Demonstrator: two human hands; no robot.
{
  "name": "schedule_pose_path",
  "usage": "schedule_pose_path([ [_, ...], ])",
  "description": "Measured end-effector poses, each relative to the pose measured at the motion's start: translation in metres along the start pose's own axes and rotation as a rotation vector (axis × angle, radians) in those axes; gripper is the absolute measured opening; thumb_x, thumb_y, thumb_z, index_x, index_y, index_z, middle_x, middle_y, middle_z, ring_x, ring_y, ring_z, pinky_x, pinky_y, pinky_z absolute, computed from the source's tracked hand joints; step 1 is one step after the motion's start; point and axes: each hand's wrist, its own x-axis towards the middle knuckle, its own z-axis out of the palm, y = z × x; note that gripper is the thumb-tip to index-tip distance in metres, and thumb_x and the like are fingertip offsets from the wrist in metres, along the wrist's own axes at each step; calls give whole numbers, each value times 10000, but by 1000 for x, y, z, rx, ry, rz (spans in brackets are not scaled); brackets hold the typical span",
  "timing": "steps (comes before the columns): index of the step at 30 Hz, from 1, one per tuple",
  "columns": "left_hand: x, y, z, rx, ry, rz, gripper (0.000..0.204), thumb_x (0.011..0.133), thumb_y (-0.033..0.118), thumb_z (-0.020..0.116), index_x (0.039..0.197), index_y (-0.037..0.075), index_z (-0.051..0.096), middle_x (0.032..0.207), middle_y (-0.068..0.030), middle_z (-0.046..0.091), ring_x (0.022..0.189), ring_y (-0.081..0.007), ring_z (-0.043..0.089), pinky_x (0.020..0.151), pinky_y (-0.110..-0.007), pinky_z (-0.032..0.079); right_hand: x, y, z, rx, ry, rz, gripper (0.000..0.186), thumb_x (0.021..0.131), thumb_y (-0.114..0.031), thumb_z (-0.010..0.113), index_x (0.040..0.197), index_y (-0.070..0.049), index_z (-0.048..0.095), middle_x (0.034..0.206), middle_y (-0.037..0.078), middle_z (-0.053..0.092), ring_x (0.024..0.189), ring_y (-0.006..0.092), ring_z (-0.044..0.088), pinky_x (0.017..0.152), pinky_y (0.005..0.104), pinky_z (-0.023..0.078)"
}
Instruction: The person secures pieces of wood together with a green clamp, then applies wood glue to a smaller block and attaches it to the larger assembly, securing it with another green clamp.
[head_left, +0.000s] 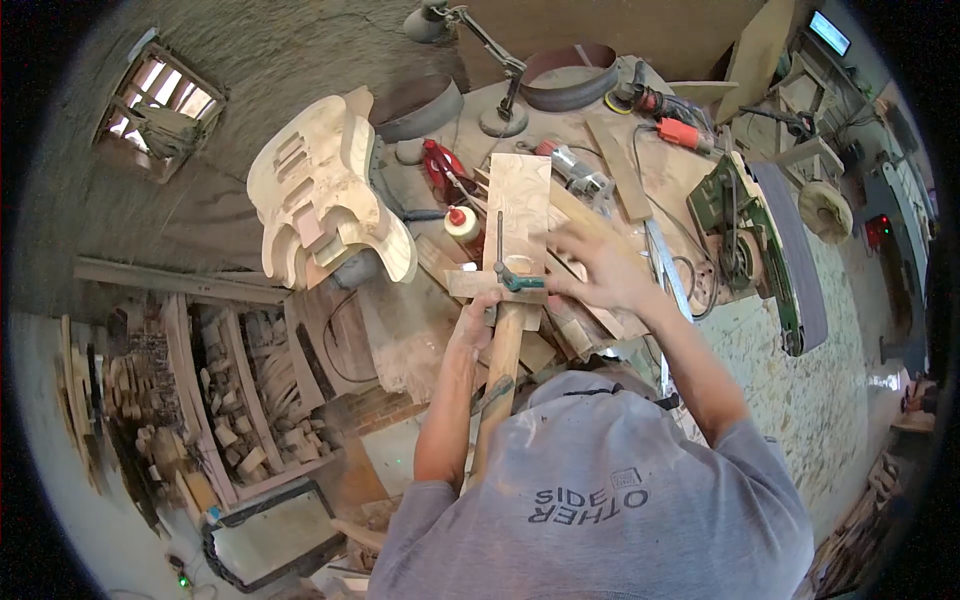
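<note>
The wearer has on a grey short-sleeved fabric T-shirt [690, 520], loosely cut and visibly creased across the body. Dark block lettering [590, 502] in two lines is printed on the garment, running upside down in this view; beside it sits a small dark-outlined square mark [625, 478] with fine print. Paler patches show on the cloth near its far edge. The left sleeve [425, 510] and right sleeve [752, 455] match the body in colour. Forearms are bare below the sleeves. Left hand [477, 320] and right hand [590, 265]: both bare, the latter slightly blurred.
</note>
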Motion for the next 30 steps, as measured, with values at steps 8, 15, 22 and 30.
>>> schedule_pose_path([
  [8, -19, 23, 38, -9, -6, 31, 767, 766, 318, 687, 1405, -44, 464, 1290, -209, 609, 1124, -329, 659, 991, -469, 558, 66, -57, -37, -433, 61, -704, 490, 859, -323, 710, 1288, -107, 618, 1217, 132, 610, 1143, 314, 589, 983, 425, 480],
  [15, -22, 25, 36, -61, -33, 1, 779, 778, 331, 695, 1411, -43, 437, 1268, -212, 612, 1097, -346, 670, 897, -495, 609, 66, -71, -34, -651, -265, -544, 224, 836, -272, 691, 906, -60, 670, 908, 70, 685, 978, 235, 643, 893, 372, 504],
  [22, -9, 8, 17, -11, 7, 57, 730, 809, 338, 687, 1383, -49, 454, 1209, -232, 628, 1038, -346, 688, 856, -494, 622, 53, -82, -23, -546, -228, -236, 190, 876, -235, 670, 924, -51, 680, 855, 106, 735, 775, 276, 725, 687, 403, 552],
  [30, -24, 21, 40, -61, -37, 8, 571, 871, 324, 582, 1328, -17, 550, 1236, -191, 644, 1056, -290, 674, 856, -419, 582, 65, -82, -60, -527, -213, -596, 490, 882, -158, 637, 1364, -241, 606, 1338, 102, 623, 982, 241, 700, 795, 356, 581],
])
